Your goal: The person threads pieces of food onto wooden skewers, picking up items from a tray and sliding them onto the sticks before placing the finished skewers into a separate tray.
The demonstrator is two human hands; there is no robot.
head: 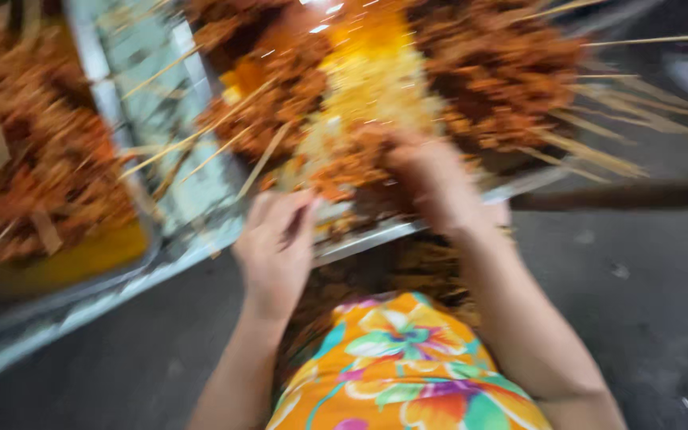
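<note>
The frame is motion-blurred. My left hand (276, 243) rests at the near rim of a metal tray (201, 247), fingers curled by the ends of thin wooden skewers (260, 163); whether it holds one is unclear. My right hand (431, 179) reaches into the tray and its fingers close on a clump of orange-brown marinated meat (352, 163). Piles of meat skewers (495, 72) fill the tray around a yellow marinade patch (368, 76). My lap, in orange flowered cloth (408, 366), is below.
A second container of marinated meat (33, 159) stands at the left. Skewer sticks (599, 155) jut past the tray's right edge. Grey floor (639, 295) lies at the right and lower left. A woven brown thing (408, 271) sits under the tray's near edge.
</note>
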